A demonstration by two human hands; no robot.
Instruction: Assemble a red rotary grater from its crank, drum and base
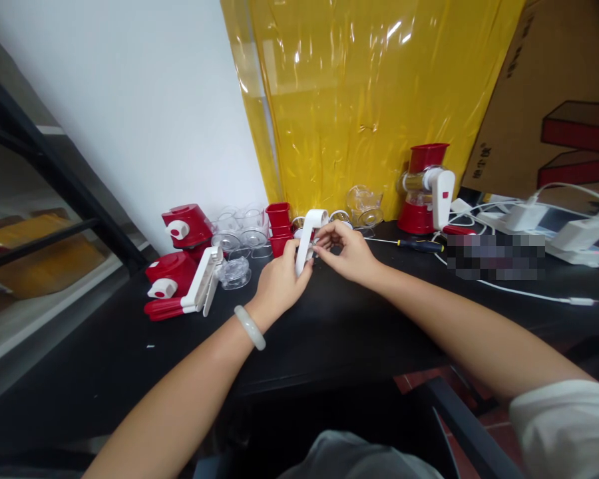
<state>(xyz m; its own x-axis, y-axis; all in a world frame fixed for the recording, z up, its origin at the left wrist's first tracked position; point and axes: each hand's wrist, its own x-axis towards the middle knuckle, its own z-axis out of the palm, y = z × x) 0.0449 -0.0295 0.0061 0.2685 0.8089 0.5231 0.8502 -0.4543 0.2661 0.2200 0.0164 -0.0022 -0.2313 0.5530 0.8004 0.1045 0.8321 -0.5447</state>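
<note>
Near the middle of the black table, my left hand (281, 279) is closed around the lower part of a white plastic handle (307, 241), which stands tilted with its rounded end up. My right hand (347, 251) is at the handle's right side, thumb and forefinger pinched on something small that I cannot make out. Behind the handle are red square cups (278, 219) and clear plastic parts (252, 229). A black and yellow screwdriver (420, 245) lies to the right of my right hand.
Red bases (172, 273) and white handles with red grips (199, 283) sit at the left. An assembled red and white grinder (422, 199) stands at back right, beside white chargers (526, 216) and cables. A yellow plastic sheet (364, 100) and a cardboard box (529, 86) stand behind.
</note>
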